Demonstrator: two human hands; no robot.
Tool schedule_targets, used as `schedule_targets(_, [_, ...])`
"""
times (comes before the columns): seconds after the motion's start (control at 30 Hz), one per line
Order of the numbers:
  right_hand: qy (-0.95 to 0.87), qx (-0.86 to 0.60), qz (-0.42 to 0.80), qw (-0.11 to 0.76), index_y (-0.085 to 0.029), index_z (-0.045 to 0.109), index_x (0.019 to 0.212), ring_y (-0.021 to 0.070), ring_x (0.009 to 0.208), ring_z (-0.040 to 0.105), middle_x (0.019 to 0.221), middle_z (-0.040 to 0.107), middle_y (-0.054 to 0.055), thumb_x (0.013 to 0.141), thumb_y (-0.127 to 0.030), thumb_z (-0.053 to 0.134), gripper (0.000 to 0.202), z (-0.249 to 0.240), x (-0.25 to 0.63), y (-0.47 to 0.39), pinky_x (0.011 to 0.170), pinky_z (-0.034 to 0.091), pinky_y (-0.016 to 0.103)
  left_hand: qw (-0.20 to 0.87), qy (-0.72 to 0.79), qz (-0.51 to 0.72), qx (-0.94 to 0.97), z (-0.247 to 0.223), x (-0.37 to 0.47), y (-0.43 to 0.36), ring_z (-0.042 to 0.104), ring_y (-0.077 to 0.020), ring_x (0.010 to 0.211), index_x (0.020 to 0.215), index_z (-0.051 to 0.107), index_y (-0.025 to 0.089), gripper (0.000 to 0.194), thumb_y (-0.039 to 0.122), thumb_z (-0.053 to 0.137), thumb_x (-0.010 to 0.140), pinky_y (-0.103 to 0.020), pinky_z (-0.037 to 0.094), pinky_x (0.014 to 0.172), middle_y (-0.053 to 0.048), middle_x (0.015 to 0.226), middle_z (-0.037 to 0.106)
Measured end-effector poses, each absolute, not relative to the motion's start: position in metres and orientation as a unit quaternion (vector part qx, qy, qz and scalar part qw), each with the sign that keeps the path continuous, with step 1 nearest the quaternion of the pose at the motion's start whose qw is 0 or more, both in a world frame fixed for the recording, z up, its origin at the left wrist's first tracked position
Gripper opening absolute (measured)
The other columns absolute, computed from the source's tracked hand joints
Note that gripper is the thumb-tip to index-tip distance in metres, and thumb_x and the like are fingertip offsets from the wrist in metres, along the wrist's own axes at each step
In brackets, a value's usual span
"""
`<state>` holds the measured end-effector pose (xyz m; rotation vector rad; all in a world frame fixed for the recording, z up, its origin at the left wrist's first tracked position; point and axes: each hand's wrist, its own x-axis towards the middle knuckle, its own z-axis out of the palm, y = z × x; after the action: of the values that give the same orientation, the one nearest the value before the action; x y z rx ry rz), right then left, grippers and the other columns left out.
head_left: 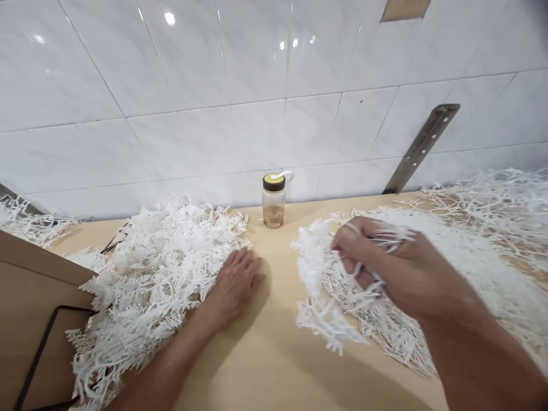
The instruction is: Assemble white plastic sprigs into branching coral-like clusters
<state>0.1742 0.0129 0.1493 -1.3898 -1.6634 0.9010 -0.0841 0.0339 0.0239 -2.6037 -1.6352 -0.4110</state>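
Observation:
My right hand (pixel 385 268) is closed round a bunch of thin white branching strands (pixel 314 257), raised over the right side of the table. Strands poke out between its fingers, and the hand is slightly blurred by motion. Beneath it spreads a pile of straighter white strands (pixel 398 337). My left hand (pixel 240 279) lies palm down, fingers stretched forward, against the right edge of a heap of tangled white branching pieces (pixel 166 268). Nothing shows in its grasp.
A clear bottle (pixel 273 202) with a yellow-and-brown lid stands at the table's back, by the tiled wall (pixel 257 137). A metal bracket (pixel 422 148) leans at the right. More white strands (pixel 505 211) lie far right. A wooden panel (pixel 38 308) and black wire frame (pixel 40 354) stand left.

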Motion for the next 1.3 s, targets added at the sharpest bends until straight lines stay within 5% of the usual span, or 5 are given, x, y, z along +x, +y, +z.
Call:
schedule_targets(0.37, [-0.737, -0.336, 0.536, 0.239, -0.020, 0.066, 0.095, 0.0126, 0.065, 0.054, 0.077, 0.062, 0.000, 0.085, -0.049, 0.065, 0.031, 0.083, 0.125, 0.049, 0.061, 0.045, 0.025, -0.218, -0.552, -0.443, -0.672, 0.048, -0.091, 0.040, 0.062, -0.0223, 0.115, 0.123, 0.062, 0.018, 0.038, 0.039, 0.041, 0.100, -0.039, 0.050, 0.100, -0.010, 0.121, 0.068])
schedule_targets(0.5, [-0.735, -0.313, 0.553, 0.235, -0.020, 0.064, 0.114, 0.0191, 0.085, 0.062, 0.099, 0.067, 0.005, 0.079, -0.049, 0.072, 0.046, 0.062, 0.131, 0.063, 0.075, 0.049, 0.031, -0.371, -0.488, -0.318, -0.723, 0.060, -0.082, 0.032, 0.064, -0.0251, 0.112, 0.136, 0.056, 0.023, 0.050, 0.048, 0.055, 0.092, -0.037, 0.055, 0.089, -0.011, 0.126, 0.067])
schedule_targets(0.8, [-0.609, -0.517, 0.470, 0.377, -0.019, 0.045, 0.143, 0.0274, 0.117, 0.060, 0.131, 0.057, 0.018, 0.098, -0.045, 0.046, 0.052, 0.021, 0.136, 0.053, 0.095, 0.052, 0.046, -0.136, -0.680, -0.128, -0.709, 0.055, -0.098, 0.046, 0.069, -0.0215, 0.075, 0.109, 0.071, 0.024, 0.032, 0.034, 0.048, 0.088, -0.030, 0.047, 0.068, -0.004, 0.086, 0.075])
schedule_targets(1.03, [-0.812, -0.401, 0.277, 0.322, -0.023, 0.012, 0.159, 0.0275, 0.149, 0.023, 0.163, 0.022, 0.009, 0.101, -0.022, 0.029, 0.061, -0.026, 0.131, -0.027, 0.121, 0.028, 0.050, -0.144, -0.674, -0.084, -0.719, 0.058, -0.105, 0.049, 0.065, -0.0200, 0.068, 0.082, 0.067, 0.023, 0.022, 0.029, 0.047, 0.087, -0.029, 0.042, 0.062, -0.001, 0.072, 0.072])
schedule_targets(1.3, [-0.775, -0.534, 0.171, 0.291, -0.007, 0.035, 0.150, 0.0315, 0.143, 0.034, 0.153, 0.038, 0.022, 0.100, -0.024, 0.027, 0.054, -0.031, 0.155, 0.049, 0.118, 0.032, 0.053, -0.104, -0.595, -0.136, -0.785, 0.050, -0.085, 0.037, 0.066, -0.0220, 0.103, 0.126, 0.062, 0.022, 0.050, 0.004, 0.042, 0.083, -0.035, 0.052, 0.086, -0.008, 0.123, 0.067])
